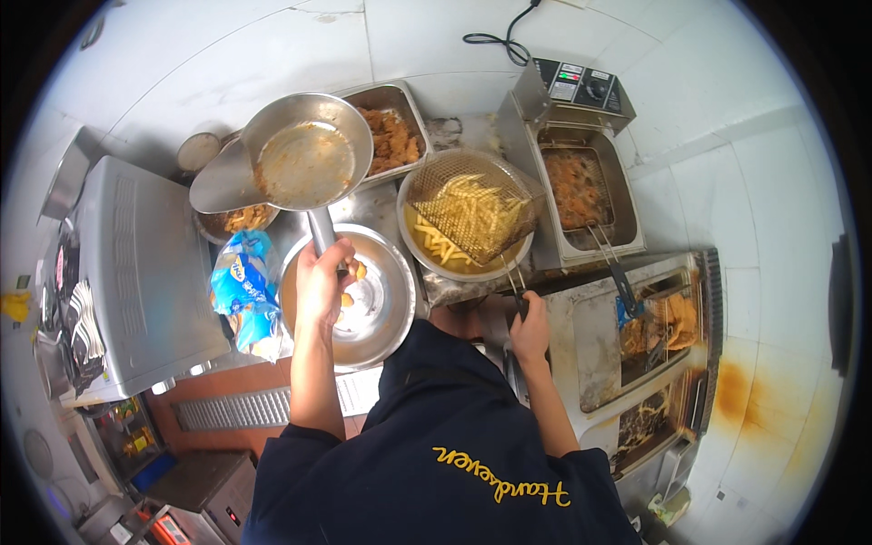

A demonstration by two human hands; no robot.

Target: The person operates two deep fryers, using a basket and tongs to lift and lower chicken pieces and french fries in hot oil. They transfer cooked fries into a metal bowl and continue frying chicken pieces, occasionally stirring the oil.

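My left hand [323,283] grips the handle of a deep steel pan [306,160], which has a brown-stained inside and a broad metal lobe at its left. Below that hand a steel bowl [388,300] holds a few small golden pieces [346,300]. My right hand [530,330] is shut on the black handle of a wire fryer basket [504,228]. The basket sits tilted over a second steel bowl [417,253] of French fries [443,244]. Pale fries show through the mesh; whether they lie in the basket or under it, I cannot tell.
At the right, an electric deep fryer [637,231] has a basket of browning food [572,184] in bubbling oil. Fried pieces fill a steel tray [388,136] at the back. A blue-and-clear plastic bag [248,286] lies between the bowl and a grey metal appliance [150,272].
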